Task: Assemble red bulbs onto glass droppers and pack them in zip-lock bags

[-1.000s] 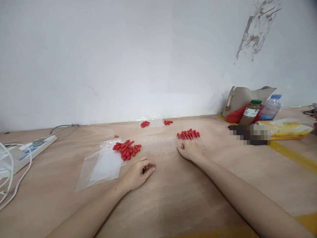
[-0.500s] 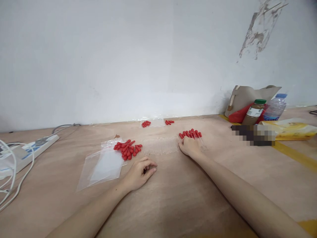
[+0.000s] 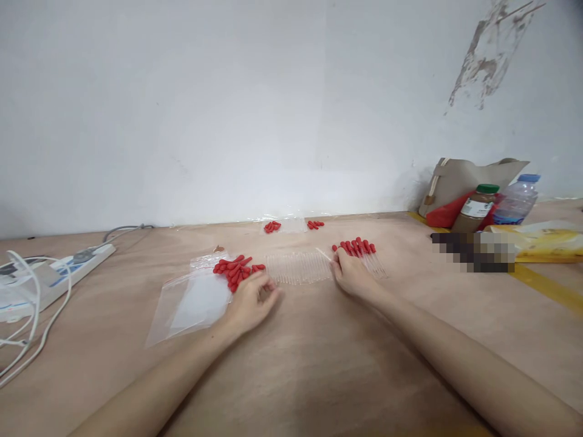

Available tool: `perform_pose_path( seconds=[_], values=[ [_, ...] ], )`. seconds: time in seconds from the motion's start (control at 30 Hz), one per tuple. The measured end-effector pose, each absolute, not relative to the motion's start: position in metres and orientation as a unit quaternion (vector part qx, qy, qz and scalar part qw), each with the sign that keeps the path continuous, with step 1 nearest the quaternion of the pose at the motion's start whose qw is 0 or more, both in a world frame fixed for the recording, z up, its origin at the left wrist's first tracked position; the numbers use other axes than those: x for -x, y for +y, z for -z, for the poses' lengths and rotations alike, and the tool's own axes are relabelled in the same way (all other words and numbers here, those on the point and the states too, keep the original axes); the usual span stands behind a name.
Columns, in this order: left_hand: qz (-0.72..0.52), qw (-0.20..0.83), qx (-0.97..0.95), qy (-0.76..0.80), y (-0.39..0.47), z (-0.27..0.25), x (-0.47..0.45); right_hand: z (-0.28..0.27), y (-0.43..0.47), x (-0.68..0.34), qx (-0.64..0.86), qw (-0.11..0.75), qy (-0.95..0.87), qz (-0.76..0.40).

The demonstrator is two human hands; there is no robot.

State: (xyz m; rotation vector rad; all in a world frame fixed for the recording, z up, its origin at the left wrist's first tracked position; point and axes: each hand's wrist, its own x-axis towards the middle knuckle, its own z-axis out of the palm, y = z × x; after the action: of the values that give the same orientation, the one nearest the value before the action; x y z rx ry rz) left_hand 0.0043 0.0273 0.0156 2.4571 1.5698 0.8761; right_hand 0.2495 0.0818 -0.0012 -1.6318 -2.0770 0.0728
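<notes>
Red rubber dropper bulbs [image 3: 233, 270] lie in a loose pile left of centre. Over the pile's near right edge is my left hand [image 3: 250, 301], its fingers curled and the thumb apart; no held thing shows in it. A row of thin clear glass tubes [image 3: 296, 268] lies side by side in the middle. At the row's right end my right hand [image 3: 353, 273] pinches one glass tube [image 3: 323, 254], tilted with its tip up to the left. Beyond that hand lie several droppers with red bulbs fitted [image 3: 357, 246], partly hidden by it.
Clear plastic bags [image 3: 195, 303] lie beside the pile. More red bulbs [image 3: 272, 226] are near the wall. A power strip [image 3: 86, 267] with white cables stands left. At right are a grey bag [image 3: 473, 176], a green-capped bottle [image 3: 478, 206], a blue-capped bottle [image 3: 517, 200] and a yellow packet [image 3: 542, 246].
My left hand has moved away from me and slightly left, onto the edge of the bulb pile. My right hand has raised a glass tube from the row's end. The view has shifted slightly.
</notes>
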Motion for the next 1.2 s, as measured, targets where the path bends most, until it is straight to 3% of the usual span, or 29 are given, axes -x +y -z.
perform_pose_path(
  seconds=[0.1,0.17,0.5,0.8,0.93,1.07,1.2],
  values=[
    [-0.254,-0.075,-0.759,0.595,0.057,-0.033,0.014,0.005,0.06,-0.247,0.501,0.322,-0.8,-0.067],
    [-0.219,-0.105,-0.721,0.649,0.081,-0.044,0.026,0.008,0.044,-0.243,0.449,0.352,-0.818,-0.07],
    [-0.161,-0.066,-0.658,0.732,0.155,-0.031,0.04,0.028,0.028,-0.235,0.39,0.364,-0.842,-0.078],
    [-0.247,-0.082,-0.704,0.66,0.11,-0.047,0.013,0.025,0.026,-0.235,0.393,0.362,-0.842,-0.075],
    [-0.326,0.054,-0.794,0.51,0.056,-0.026,-0.006,0.024,0.027,-0.235,0.396,0.358,-0.843,-0.071],
    [-0.333,0.189,-0.787,0.484,0.023,-0.003,-0.017,0.019,0.027,-0.235,0.393,0.344,-0.848,-0.087],
    [-0.321,0.244,-0.785,0.47,0.022,0.003,-0.019,0.015,0.03,-0.232,0.386,0.325,-0.859,-0.089]
  ],
)
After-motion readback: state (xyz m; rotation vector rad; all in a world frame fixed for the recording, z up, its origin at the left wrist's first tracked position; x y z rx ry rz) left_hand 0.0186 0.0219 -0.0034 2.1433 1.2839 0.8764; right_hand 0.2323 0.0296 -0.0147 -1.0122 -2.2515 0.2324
